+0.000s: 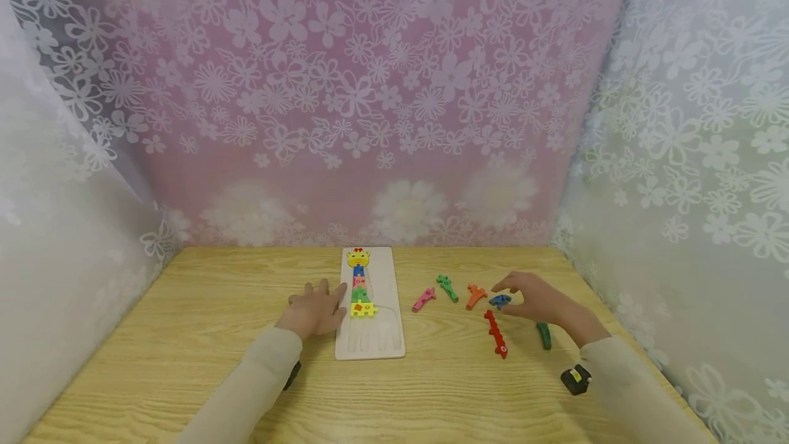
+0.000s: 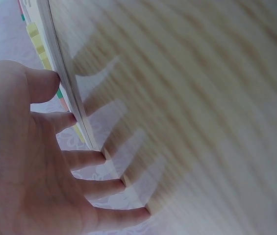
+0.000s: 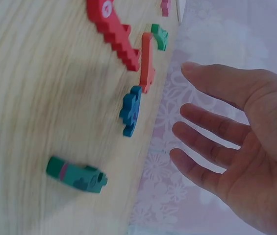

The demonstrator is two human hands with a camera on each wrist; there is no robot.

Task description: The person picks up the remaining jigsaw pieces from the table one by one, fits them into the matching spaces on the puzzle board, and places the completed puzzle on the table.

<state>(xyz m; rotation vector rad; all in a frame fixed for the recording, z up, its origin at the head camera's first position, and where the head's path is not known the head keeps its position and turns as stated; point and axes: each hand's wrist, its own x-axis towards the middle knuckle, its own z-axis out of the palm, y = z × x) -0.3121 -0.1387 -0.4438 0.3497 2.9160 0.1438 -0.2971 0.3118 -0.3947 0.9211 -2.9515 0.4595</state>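
A giraffe puzzle board (image 1: 382, 279) lies on the table with a yellow head piece (image 1: 358, 258) and several neck and body pieces set in it; its lower recesses are bare. My left hand (image 1: 316, 310) rests at the board's left edge, fingers spread, thumb against the rim (image 2: 65, 78) in the left wrist view. Over the loose pieces hovers my right hand (image 1: 542, 299), fingers loosely bent and holding nothing. Nearest to it is a blue puzzle piece (image 1: 500, 301); a dark green piece (image 3: 77, 175) and a red piece (image 3: 113, 34) lie around it.
Further loose pieces are an orange one (image 1: 475, 297), a light green one (image 1: 447, 288) and a pink one (image 1: 423, 300), between the board and my right hand. A black device (image 1: 576, 379) is by the right wrist. Flowered curtains (image 1: 370, 101) enclose the wooden table (image 1: 234, 293).
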